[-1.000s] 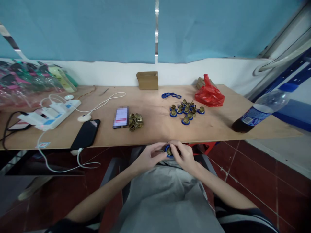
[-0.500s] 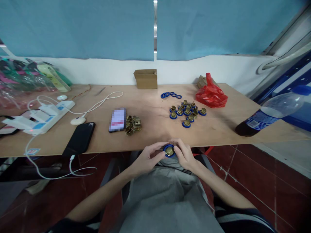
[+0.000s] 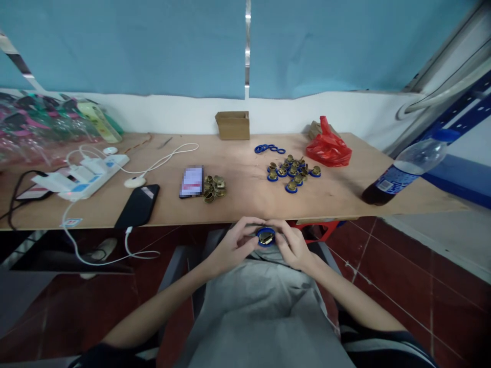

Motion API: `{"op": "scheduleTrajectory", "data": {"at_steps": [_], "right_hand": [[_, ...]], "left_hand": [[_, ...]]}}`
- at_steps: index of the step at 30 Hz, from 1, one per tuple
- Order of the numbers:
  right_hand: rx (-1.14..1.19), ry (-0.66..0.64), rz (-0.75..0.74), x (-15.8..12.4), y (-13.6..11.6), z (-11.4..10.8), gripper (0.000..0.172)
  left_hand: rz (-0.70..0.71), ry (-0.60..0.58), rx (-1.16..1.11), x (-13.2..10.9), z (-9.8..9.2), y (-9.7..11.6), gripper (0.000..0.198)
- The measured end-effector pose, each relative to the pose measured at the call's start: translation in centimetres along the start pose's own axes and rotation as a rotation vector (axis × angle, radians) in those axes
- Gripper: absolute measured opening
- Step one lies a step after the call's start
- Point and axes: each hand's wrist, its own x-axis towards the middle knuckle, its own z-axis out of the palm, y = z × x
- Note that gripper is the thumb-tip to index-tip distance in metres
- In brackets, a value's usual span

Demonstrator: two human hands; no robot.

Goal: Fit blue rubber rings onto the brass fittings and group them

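- Both hands are together just below the near edge of the wooden table (image 3: 245, 204), over the lap: the left hand (image 3: 233, 245) and the right hand (image 3: 293, 245) pinch one brass fitting (image 3: 266, 238) with a blue rubber ring (image 3: 260, 241) around it, fingertips closed on it from both sides.
- My read on handling: the brass piece looks small, rigid and heavy for its size, and smooth enough to slip. The ring looks soft and stretchy, so it should give under the thumbs.
- Best hold, I'd say: on the ring's outer edge from opposite sides, thumbs on top, the metal core kept centred.
- Ahead of the left hand, on the table, lies a heap of bare brass fittings (image 3: 215, 188) beside a phone (image 3: 191, 181).
- Ahead of the right hand sits a cluster of ringed fittings (image 3: 293, 173), with loose blue rings (image 3: 269, 149) beyond it.
- Against half a second ago: the hands keep the same two-sided pinch but sit slightly lower, clear of the table edge. The table's things hold their layout; the view has shifted a little.
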Motion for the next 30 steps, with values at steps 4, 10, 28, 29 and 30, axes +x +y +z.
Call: {"op": "scheduleTrajectory", "data": {"at_steps": [4,10,28,29,30], "right_hand": [[0.010,0.001,0.013,-0.3,-0.9,-0.1,0.026],[0.001,0.000,0.028,-0.5,-1.5,-0.1,0.027],[0.195,-0.001,0.195,0.5,1.1,0.2,0.026],[0.205,-0.009,0.191,0.6,1.3,0.2,0.027],[0.207,-0.011,0.188,0.7,1.5,0.3,0.027]], "left_hand": [[0.013,0.023,0.015,-0.6,0.3,-0.2,0.028],[0.008,0.027,0.050,-0.9,0.5,0.0,0.026],[-0.058,0.031,-0.065,1.0,-0.9,-0.2,0.043],[-0.072,0.039,-0.069,1.3,-1.1,-0.2,0.044],[-0.086,0.045,-0.072,1.5,-1.2,-0.2,0.045]]}}
